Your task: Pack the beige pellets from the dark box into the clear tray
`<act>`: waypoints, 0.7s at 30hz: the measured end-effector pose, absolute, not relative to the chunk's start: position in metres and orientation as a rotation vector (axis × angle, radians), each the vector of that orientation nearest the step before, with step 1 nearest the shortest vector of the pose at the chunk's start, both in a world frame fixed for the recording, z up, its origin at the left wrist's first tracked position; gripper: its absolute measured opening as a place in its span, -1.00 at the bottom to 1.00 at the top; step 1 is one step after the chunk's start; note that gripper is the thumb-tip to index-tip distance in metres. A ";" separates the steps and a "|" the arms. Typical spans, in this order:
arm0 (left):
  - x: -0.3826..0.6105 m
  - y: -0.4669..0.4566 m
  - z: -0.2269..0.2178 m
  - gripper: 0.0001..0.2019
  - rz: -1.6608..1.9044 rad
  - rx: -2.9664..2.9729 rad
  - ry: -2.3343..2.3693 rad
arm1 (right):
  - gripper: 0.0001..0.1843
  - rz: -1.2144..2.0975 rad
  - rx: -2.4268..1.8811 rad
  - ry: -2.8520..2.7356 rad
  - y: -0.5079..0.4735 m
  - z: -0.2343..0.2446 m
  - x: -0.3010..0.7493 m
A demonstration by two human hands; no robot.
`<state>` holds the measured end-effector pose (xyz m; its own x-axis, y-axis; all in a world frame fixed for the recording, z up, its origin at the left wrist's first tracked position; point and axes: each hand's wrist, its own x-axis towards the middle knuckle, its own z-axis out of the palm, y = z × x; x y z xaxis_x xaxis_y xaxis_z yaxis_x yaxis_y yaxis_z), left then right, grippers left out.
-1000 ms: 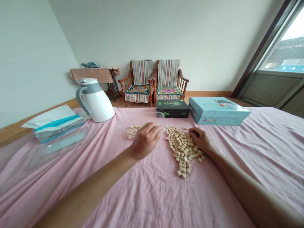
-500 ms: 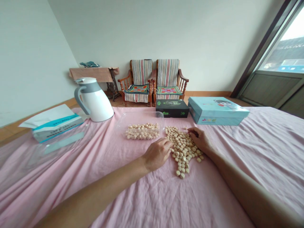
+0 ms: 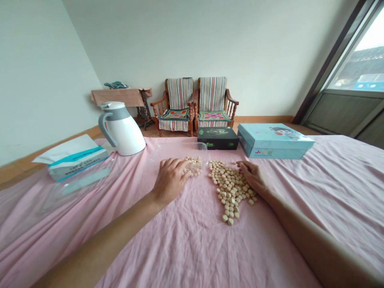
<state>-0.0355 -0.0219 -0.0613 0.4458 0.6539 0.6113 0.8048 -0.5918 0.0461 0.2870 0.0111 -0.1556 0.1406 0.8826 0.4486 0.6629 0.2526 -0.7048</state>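
Left hand (image 3: 171,180) back from loose pile (image 3: 230,188) to clear tray (image 3: 180,150) near cloth's (image 3: 195,240) far edge, fingers together over pieces (image 3: 195,166); grasp hidden. Right hand (image 3: 252,176) flat on pile's right side.

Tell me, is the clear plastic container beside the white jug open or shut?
Open: the left hand reaches into the clear plastic container, touching the beige pieces inside.
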 end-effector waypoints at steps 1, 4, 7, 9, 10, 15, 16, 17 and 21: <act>-0.039 -0.024 -0.065 -0.70 -0.832 -2.435 -1.264 | -0.59 0.299 -1.471 -1.595 0.009 -0.151 0.284; -0.048 -0.021 -0.069 -0.79 -0.782 -2.405 -1.285 | -0.52 0.308 -1.482 -1.644 0.001 -0.137 0.273; -0.055 -0.014 -0.064 -0.90 -0.792 -2.447 -1.305 | -0.50 0.327 -1.491 -1.727 -0.008 -0.127 0.261; -0.059 -0.016 -0.059 -0.87 -0.797 -2.474 -1.291 | -0.51 0.331 -1.469 -1.794 -0.014 -0.123 0.252; -0.060 -0.019 -0.058 -0.87 -0.792 -2.480 -1.276 | -0.53 0.333 -1.451 -1.824 -0.017 -0.121 0.249; -0.070 -0.048 -0.060 -0.87 -0.769 -2.513 -1.185 | -0.65 0.357 -1.408 -1.937 -0.014 -0.117 0.244; -0.072 -0.052 -0.063 -0.87 -0.771 -2.510 -1.173 | -0.68 0.340 -1.418 -1.930 -0.011 -0.116 0.245; -0.074 -0.054 -0.065 -0.87 -0.776 -2.502 -1.163 | -0.70 0.316 -1.426 -1.918 -0.006 -0.116 0.245; -0.080 -0.052 -0.072 -0.84 -0.802 -2.456 -1.142 | -0.77 0.267 -1.389 -1.985 0.010 -0.113 0.237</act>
<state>-0.0800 -0.0523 -0.0716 0.5243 0.5971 0.6071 0.7738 -0.6316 -0.0471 0.2370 0.0105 -0.1125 -0.1896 0.8887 0.4175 0.7470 0.4065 -0.5261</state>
